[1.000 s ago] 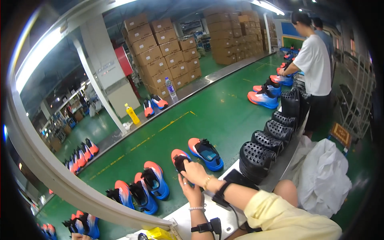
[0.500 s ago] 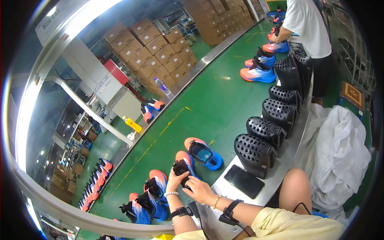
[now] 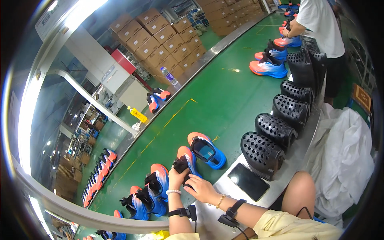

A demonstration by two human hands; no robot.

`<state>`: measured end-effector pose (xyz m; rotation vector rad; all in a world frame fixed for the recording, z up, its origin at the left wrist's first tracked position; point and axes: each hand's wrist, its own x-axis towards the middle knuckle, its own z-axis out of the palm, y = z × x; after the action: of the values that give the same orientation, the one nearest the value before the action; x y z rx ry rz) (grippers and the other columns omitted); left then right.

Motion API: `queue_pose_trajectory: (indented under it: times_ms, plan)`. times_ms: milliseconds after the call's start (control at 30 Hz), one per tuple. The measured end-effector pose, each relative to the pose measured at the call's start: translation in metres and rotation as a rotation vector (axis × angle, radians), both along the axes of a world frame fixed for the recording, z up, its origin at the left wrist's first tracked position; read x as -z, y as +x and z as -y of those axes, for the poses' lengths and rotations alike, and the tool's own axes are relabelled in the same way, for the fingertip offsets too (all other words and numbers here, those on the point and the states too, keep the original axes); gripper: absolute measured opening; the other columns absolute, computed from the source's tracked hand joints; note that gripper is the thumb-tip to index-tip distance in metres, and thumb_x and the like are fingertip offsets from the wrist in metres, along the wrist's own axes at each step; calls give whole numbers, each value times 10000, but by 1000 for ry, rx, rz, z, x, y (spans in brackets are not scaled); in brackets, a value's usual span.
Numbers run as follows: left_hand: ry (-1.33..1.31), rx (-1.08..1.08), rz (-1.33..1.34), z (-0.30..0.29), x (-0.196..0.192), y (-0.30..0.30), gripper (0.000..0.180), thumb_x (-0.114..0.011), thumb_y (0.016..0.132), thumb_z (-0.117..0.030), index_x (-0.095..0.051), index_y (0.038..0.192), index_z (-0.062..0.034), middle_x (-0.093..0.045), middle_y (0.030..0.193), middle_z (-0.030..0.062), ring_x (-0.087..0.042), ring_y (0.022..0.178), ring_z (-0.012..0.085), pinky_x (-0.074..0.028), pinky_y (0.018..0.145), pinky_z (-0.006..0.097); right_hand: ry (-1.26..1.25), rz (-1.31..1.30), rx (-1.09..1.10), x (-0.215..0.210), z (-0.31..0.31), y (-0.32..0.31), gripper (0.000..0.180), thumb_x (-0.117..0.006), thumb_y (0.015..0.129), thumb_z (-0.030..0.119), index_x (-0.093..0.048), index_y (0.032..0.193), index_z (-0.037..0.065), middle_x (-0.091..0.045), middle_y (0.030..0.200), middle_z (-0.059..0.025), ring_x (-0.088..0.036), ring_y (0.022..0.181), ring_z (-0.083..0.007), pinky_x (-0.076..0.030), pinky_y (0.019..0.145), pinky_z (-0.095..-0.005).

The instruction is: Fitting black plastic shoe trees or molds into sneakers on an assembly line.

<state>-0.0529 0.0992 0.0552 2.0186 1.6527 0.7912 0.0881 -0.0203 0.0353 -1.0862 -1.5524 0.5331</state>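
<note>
A running shoe [image 3: 187, 153] in orange, white and blue, with a black collar, lies on the green belt in front of me. My left hand [image 3: 176, 178] is closed around its black upper. At the heel end, my right hand [image 3: 201, 188] bends its fingers onto the same black part; the fingertips are partly hidden. Just right of it rests a second shoe [image 3: 217, 159], its opening showing a blue insole. More shoes of this kind [image 3: 159, 173] stand to the left of my hands.
Black perforated toe-shaped shells [image 3: 261, 151] line the right edge, with a phone [image 3: 249, 182] beside them. White cloth [image 3: 344, 156] is heaped at right. Across the belt stand a yellow bottle [image 3: 137, 114] and a clear bottle [image 3: 169, 76]. A co-worker [image 3: 322, 28] handles shoes farther up.
The view has swung slightly, so the surroundings sit farther right. Both hands stay on the same shoe, with only a small shift of the fingers.
</note>
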Motion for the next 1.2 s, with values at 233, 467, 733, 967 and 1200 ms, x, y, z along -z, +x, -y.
queue_pose_trajectory:
  times_ms: [233,467,733,967,1200]
  plan:
    - [-178,50,-227,-1,-31,-1,566,-856,611,-133,-663,1134,-34,-719,937,131,-703,852,217,-573,664,322,6,-24,-77,6,-4,6,302,-563,942,321,-619,992,29,-647,1095,-169,-547,1195,-330,-476,941,-415]
    - [11,-109,-229,-4,-2,-13,595,-874,582,-181,-671,1126,-48,-717,981,172,-698,909,329,-547,823,391,-17,-32,-99,1,-3,3,297,-551,949,323,-633,983,40,-651,1095,-157,-552,1188,-326,-472,946,-419]
    - [-45,-238,-337,17,-16,11,701,-815,562,-386,-643,1171,-84,-709,979,201,-690,916,352,-554,812,420,-56,-27,-150,12,-6,-1,279,-548,951,310,-645,1010,56,-648,1128,-140,-545,1197,-315,-471,951,-412]
    - [44,-279,-235,9,3,13,680,-824,582,-357,-608,1161,-74,-705,999,199,-692,916,361,-550,825,448,-69,16,-169,9,-11,6,328,-526,953,331,-642,1109,66,-621,1197,-154,-533,1199,-327,-449,981,-411]
    - [583,-351,323,16,-17,0,230,-600,911,-177,-561,842,39,-661,880,175,-633,836,252,-485,817,373,79,-302,-304,-231,62,155,237,-580,934,179,-630,1117,36,-706,1009,-124,-675,897,-155,-514,786,-314]
